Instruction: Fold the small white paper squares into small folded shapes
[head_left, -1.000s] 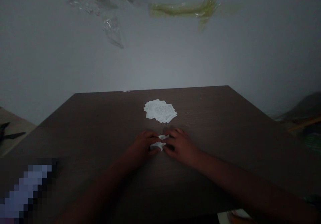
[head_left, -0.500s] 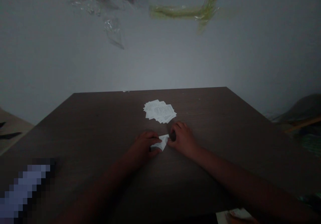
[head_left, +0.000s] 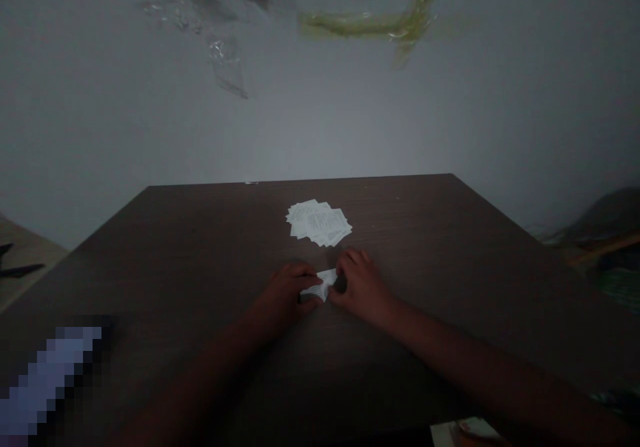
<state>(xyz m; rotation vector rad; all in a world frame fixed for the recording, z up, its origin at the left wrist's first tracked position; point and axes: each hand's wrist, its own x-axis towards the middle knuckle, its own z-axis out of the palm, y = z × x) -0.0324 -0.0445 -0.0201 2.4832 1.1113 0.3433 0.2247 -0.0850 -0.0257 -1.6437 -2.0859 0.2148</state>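
Observation:
A small piece of printed white paper (head_left: 326, 277), partly folded, lies on the dark wooden table between my hands. My left hand (head_left: 291, 289) grips its left side, thumb below and fingers above. At the paper's right edge, my right hand (head_left: 361, 283) curls with thumb and fingertips closed on the folded part. Just beyond, a loose pile of printed paper slips (head_left: 320, 223) lies spread in overlapping layers. The fingers hide part of the held paper.
The brown table (head_left: 210, 233) reaches to a pale wall (head_left: 330, 113) with peeling tape (head_left: 360, 25) on it. A blurred-out, pixelated object (head_left: 50, 380) lies at the lower left. Dark items and a wooden bar (head_left: 605, 247) are beyond the right edge.
My right hand has shifted slightly left and down over the paper, its fingertips closer to the thumb. My left hand stays in place, and the pile is unchanged.

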